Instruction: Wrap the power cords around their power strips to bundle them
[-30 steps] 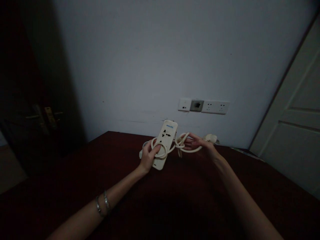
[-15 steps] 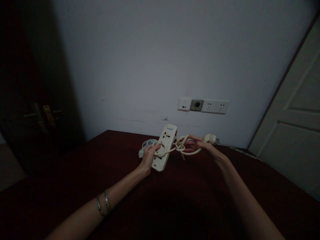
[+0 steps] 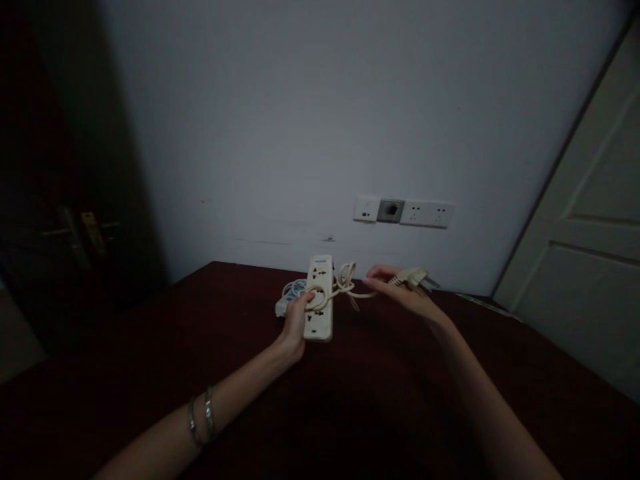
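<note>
My left hand (image 3: 297,321) grips a cream power strip (image 3: 319,300) held just above the dark red table (image 3: 150,373), with a loop of its cord under the thumb. The cream cord (image 3: 345,283) runs in a knotted tangle from the strip to my right hand (image 3: 400,290). That hand is closed on the cord near its plug (image 3: 417,275), which sticks out to the right past the fingers. Two thin bangles sit on my left wrist.
A small white and blue object (image 3: 289,297) lies on the table behind the strip. Wall sockets (image 3: 403,212) are set in the white wall above. A white door (image 3: 580,267) stands at the right, a dark door with a brass handle (image 3: 85,230) at the left.
The right hand pulled the cord out to the right, so the big loops shrank into a tighter knot beside the strip. The left hand lowered the strip and turned it more upright.
</note>
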Action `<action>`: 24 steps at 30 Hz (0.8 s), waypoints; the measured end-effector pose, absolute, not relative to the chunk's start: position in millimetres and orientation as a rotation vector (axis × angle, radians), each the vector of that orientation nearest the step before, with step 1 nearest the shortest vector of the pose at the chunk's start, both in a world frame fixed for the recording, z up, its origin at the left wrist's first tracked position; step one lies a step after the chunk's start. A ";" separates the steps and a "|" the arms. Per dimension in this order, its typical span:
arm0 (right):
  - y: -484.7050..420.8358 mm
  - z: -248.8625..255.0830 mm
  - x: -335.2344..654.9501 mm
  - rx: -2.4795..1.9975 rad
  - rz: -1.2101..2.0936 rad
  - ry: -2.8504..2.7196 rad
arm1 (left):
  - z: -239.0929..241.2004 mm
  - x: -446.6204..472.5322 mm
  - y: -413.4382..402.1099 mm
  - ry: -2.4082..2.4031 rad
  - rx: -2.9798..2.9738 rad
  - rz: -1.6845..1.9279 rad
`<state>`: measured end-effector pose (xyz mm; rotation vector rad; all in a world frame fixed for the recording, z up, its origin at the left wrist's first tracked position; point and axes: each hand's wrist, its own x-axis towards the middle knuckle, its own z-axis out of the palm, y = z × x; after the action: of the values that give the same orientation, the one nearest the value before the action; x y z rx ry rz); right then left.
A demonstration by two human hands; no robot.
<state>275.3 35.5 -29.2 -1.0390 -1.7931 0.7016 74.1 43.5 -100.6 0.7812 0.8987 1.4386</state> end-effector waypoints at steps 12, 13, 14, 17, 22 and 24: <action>0.6 -15.1 261.6 -0.847 0.687 -2.375 | -94.3 66.2 44.4 0.685 0.975 1.595; -3.1 -13.0 259.6 -0.875 0.646 -2.395 | -93.6 65.5 44.4 0.674 0.985 1.600; -6.5 -11.3 258.4 -0.911 0.636 -2.407 | -93.3 64.7 44.8 0.672 0.992 1.613; -11.8 -8.6 261.6 -1.032 0.762 -2.405 | -94.1 61.5 47.8 0.677 1.025 1.693; -1.2 -14.8 280.2 -0.963 1.348 -2.304 | -94.3 56.5 47.7 0.649 1.258 1.827; 7.5 -22.5 285.7 -0.872 1.582 -2.121 | -92.9 55.8 43.3 0.643 1.384 1.855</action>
<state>285.7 7.5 -22.5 -0.8722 -2.1213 1.5823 55.8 43.3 -92.9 1.3841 0.6429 1.8547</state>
